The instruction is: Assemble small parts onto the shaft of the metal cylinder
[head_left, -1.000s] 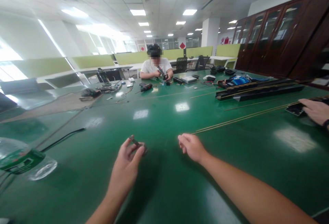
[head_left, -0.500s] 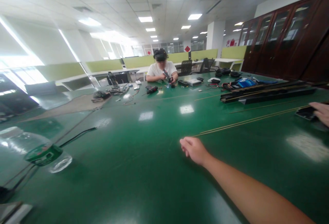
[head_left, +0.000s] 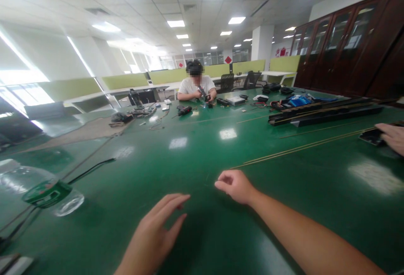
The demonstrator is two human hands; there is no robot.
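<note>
My left hand (head_left: 159, 226) hovers over the green table (head_left: 132, 233) with thumb and fingers apart and nothing between them. To its right, my right hand (head_left: 236, 186) is held low with its fingers curled and thumb and forefinger pinched together. What the pinch holds, if anything, is too small to make out. Just beyond that hand lie the near ends of thin brass-coloured rods (head_left: 277, 153), which run off to the right.
Another person's hand (head_left: 391, 136) rests on a black channel piece (head_left: 370, 135) at right. Long black channels (head_left: 339, 113) lie behind. A clear bottle (head_left: 47, 191) is at left. Across the table a person (head_left: 197, 86) handles a dark tool near a drill (head_left: 184, 110).
My left hand has come into view from below. The fingers of my right hand have changed from a fist-like curl to a looped pinch, at nearly the same spot.
</note>
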